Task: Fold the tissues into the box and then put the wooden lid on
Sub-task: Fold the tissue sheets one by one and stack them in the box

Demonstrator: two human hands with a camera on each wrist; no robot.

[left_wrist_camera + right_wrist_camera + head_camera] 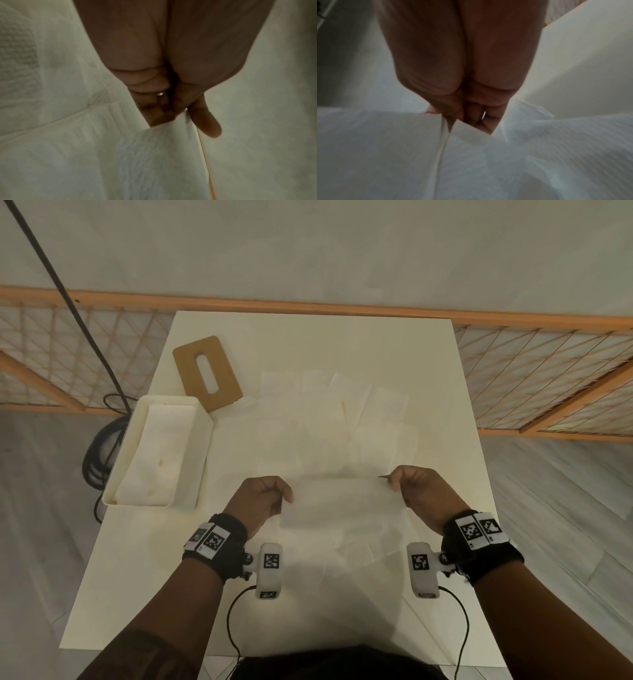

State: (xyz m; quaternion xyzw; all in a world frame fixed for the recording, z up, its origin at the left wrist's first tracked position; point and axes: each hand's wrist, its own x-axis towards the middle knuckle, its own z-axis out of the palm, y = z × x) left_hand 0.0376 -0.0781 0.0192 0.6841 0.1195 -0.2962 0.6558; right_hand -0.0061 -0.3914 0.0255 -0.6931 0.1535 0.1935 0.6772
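Head view first: both hands are over the near half of the white table (445, 371), each with its fingers curled in and pinching one end of a single tissue (342, 505) stretched between them. The left hand (260, 501) has the left end, the right hand (421, 494) the right end. More loose tissues (342, 419) lie spread flat across the middle of the table. The white box (202, 440) sits at the table's left edge with folded tissue inside it, and the wooden lid (191, 371), with its long slot, lies flat just beyond the box, off it.

Left wrist view adds what the head view hides: the thumb (207, 124) lies along the tissue's edge (171, 142), pressing it against the curled fingers (150, 97), one of which wears a ring (160, 93).

Right wrist view shows the same grip close up: curled fingers (488, 119) and thumb nip a corner of the sheet (467, 132), which falls away in blurred folds.
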